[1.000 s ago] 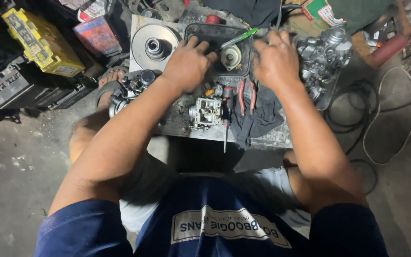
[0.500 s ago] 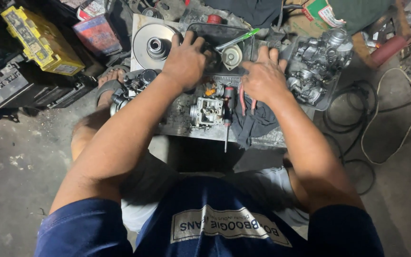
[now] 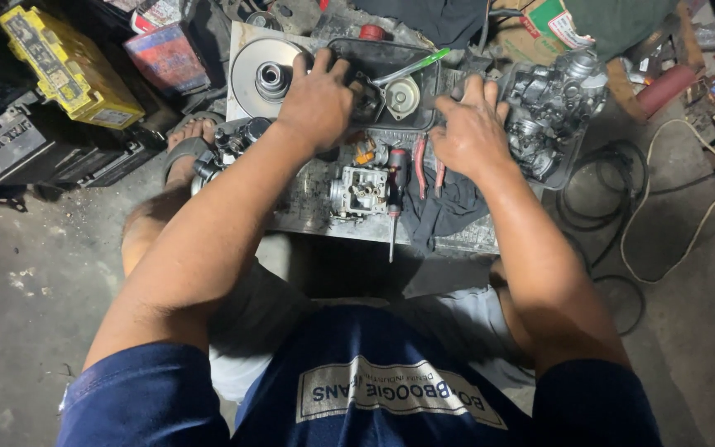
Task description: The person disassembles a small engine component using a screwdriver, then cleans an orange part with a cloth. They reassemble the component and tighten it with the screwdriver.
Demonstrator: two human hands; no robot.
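Observation:
My left hand (image 3: 316,99) lies over the left end of a shallow black tray (image 3: 391,54), fingers curled on its rim next to a round silver pulley disc (image 3: 268,73). In the tray are a green-handled screwdriver (image 3: 415,66) and a round cream part (image 3: 403,95). Fingers spread, my right hand (image 3: 473,128) rests on the metal work board (image 3: 308,217) by the tray's right corner, holding nothing, just above red-handled pliers (image 3: 428,165) and a dark cloth (image 3: 448,211). A small carburettor (image 3: 357,190) and a red-handled screwdriver (image 3: 395,194) sit between my forearms.
A grey engine assembly (image 3: 552,108) stands at the board's right end. Black and white cables (image 3: 622,207) loop on the concrete floor to the right. A yellow box (image 3: 68,74), a red box (image 3: 167,54) and black cases sit at left. My sandalled foot (image 3: 188,149) is beside the board.
My right hand left the tray's right rim, dipped toward the pliers, and now rests by the tray's right corner. My left hand stays on the tray's left end.

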